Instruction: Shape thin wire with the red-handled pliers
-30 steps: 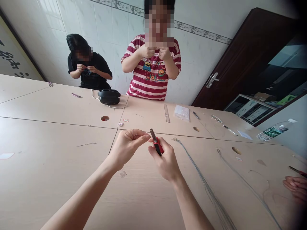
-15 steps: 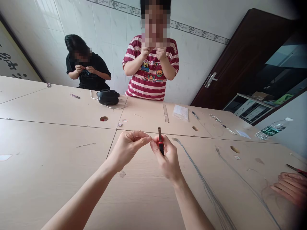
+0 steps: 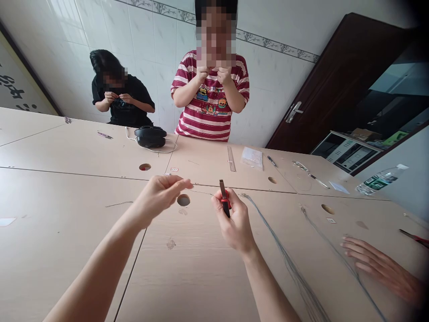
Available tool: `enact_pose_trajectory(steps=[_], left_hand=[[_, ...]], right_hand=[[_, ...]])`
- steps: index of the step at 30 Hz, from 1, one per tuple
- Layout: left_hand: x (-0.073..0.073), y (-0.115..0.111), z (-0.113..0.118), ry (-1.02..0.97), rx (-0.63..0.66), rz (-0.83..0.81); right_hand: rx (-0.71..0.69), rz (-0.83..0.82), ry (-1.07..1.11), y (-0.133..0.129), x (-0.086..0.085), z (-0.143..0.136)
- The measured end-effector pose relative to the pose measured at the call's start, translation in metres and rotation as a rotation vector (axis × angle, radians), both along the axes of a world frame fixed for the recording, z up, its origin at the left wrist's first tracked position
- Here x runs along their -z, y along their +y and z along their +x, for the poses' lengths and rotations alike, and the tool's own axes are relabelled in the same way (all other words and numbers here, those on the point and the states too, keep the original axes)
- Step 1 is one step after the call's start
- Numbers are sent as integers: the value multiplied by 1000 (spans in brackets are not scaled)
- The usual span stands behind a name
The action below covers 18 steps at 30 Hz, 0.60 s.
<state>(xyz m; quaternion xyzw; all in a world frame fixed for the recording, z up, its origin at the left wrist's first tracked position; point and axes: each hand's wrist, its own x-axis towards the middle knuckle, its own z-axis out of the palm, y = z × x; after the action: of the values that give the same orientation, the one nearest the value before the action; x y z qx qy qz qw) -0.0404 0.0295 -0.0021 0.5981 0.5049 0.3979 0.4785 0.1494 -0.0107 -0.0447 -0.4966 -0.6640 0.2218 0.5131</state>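
My left hand (image 3: 164,192) is raised over the table, thumb and fingertips pinched together on a thin wire (image 3: 203,192). The wire stretches across to my right hand (image 3: 234,219), whose thumb and finger pinch its other end. My right hand also holds a tool with red-and-black handles (image 3: 225,201), its dark metal tip pointing up and away. Just right of that hand, a bundle of grey-blue cords (image 3: 273,235) with metal ends lies on the table (image 3: 187,277).
Another person's hand (image 3: 382,268) is at the right, beside a second cord bundle (image 3: 321,232). Farther back are a ruler (image 3: 231,158), a plastic bag (image 3: 252,158), a black device (image 3: 150,136) and a bottle (image 3: 381,180). Two people are behind the table.
My left hand has moved left, away from my right hand, exposing a length of wire and a table hole. The other person's hand at right has reached inward, away from the red-handled tool there.
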Motion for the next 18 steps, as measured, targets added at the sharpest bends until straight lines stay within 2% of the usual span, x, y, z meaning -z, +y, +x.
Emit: enact_pose_trajectory(steps=[4,6,8,11,14,16,18], left_hand=[[-1,14,-31,8,-235,40],[-2,19,-44,-34,-310,44],[-3,23,-55,-106,-383,78],[-6,25,-65,-283,-517,226],[-8,24,-75,-429,-595,342],[-9,23,-87,-430,-658,394],[-7,22,-104,-315,-664,370]], right_hand=[[17,-6,-13,1,-1,2],[22,-3,-22,2,0,3],[23,-5,-35,2,1,4],[25,-17,-53,4,2,6],[36,-29,-67,4,1,7],[46,-33,-77,5,1,8],[63,-36,-90,5,1,9]])
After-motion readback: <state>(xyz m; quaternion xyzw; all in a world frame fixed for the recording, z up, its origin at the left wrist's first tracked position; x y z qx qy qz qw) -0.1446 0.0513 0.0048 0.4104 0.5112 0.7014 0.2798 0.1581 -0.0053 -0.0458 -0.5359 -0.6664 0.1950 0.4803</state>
